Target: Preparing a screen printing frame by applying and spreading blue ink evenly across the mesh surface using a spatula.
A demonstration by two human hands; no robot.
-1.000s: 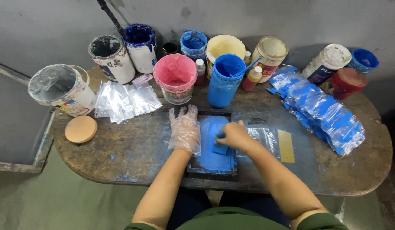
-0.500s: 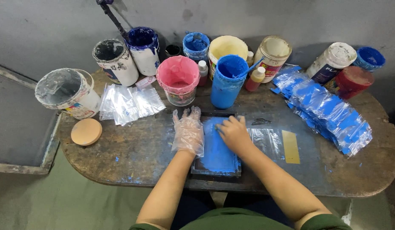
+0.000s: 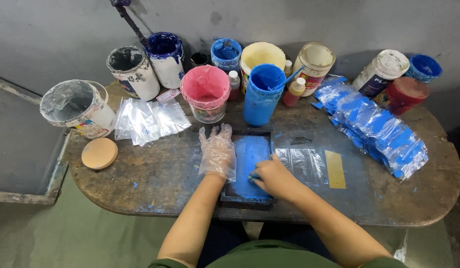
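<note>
A small dark printing frame [image 3: 247, 200] with a blue-inked screen lies on the table in front of me. My left hand [image 3: 217, 153], in a thin clear glove, rests flat on the frame's left side with its fingers apart. At the near end of the screen, my bare right hand [image 3: 274, 177] is closed on a small blue-smeared scraper [image 3: 253, 176]. To the right of the frame lies a clear plastic bag [image 3: 304, 163] with a yellow strip [image 3: 335, 169].
Behind the frame stand a blue tub [image 3: 261, 97] holding a stick, a pink tub [image 3: 206, 92] and several other paint tubs and bottles. Blue-printed bags [image 3: 376, 126] are piled at the right. Clear bags [image 3: 148, 120], a round wooden disc [image 3: 99, 153] and a white bucket [image 3: 78, 106] sit at the left.
My right hand has drawn the scraper from the far part of the screen down to its near end. The left hand has stayed on the frame.
</note>
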